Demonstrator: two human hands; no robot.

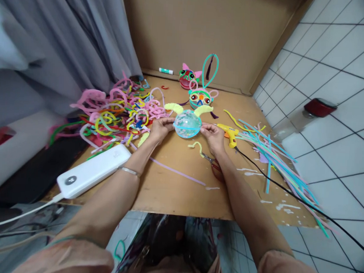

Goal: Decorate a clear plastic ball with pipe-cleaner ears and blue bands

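Note:
A round, see-through teal ball (pixel 187 120) with pale patches is at the middle of the table. Two pale yellow fuzzy ear shapes (pixel 203 110) stick out from its top. Across its front runs a light-blue pipe cleaner (pixel 187 128). My left hand (pixel 160 128) pinches at the left end of this strip, against the ball's side. On the opposite side, my right hand (pixel 212 137) pinches at the right end. Whether the fingertips also grip the ball cannot be seen. Scissors (pixel 212 160) lie partly under my right wrist, beside a curled yellow pipe cleaner piece (pixel 196 145).
A yellow glue gun (pixel 230 133) lies right of my right hand, its black cord trailing right. Straight pipe cleaners (pixel 284 169) lie beyond. Left is a tangled pipe cleaner heap (pixel 117 109) and a white power bank (pixel 93 171). Two decorated animal-face balls (pixel 201 99) stand behind.

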